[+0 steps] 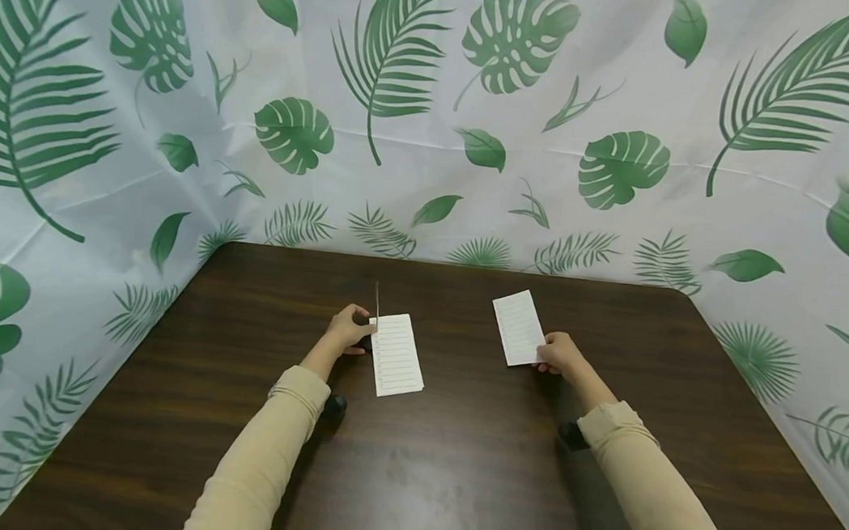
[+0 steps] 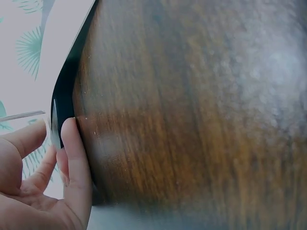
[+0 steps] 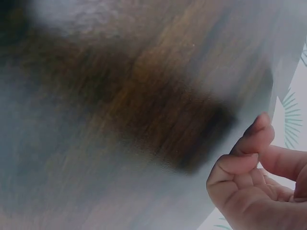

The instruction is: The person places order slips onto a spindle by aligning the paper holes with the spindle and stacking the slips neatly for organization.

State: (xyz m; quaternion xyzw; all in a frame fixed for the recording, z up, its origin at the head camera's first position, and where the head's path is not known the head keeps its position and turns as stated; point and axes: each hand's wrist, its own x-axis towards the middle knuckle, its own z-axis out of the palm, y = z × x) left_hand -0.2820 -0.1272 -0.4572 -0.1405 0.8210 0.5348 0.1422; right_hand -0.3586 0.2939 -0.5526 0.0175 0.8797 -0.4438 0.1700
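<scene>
In the head view my left hand point(image 1: 348, 330) grips a small lined notepad point(image 1: 397, 361) by its left edge, thumb on top and fingers beneath. A thin flap point(image 1: 377, 299), seen nearly edge-on, stands up along that same edge. The left wrist view shows the pad's pale page point(image 2: 64, 33) and dark underside between thumb and fingers. To the right, a loose lined white sheet point(image 1: 518, 327) is pinched at its lower right corner by my right hand point(image 1: 562, 354). In the right wrist view the thumb and curled fingers point(image 3: 259, 139) meet at the sheet's edge.
A dark brown wooden table point(image 1: 440, 493) lies under both hands, reflecting light near its front. White cloth point(image 1: 416, 167) printed with green leaves hangs behind and at both sides. Black devices sit beneath the left wrist point(image 1: 335, 408) and the right wrist point(image 1: 572, 436).
</scene>
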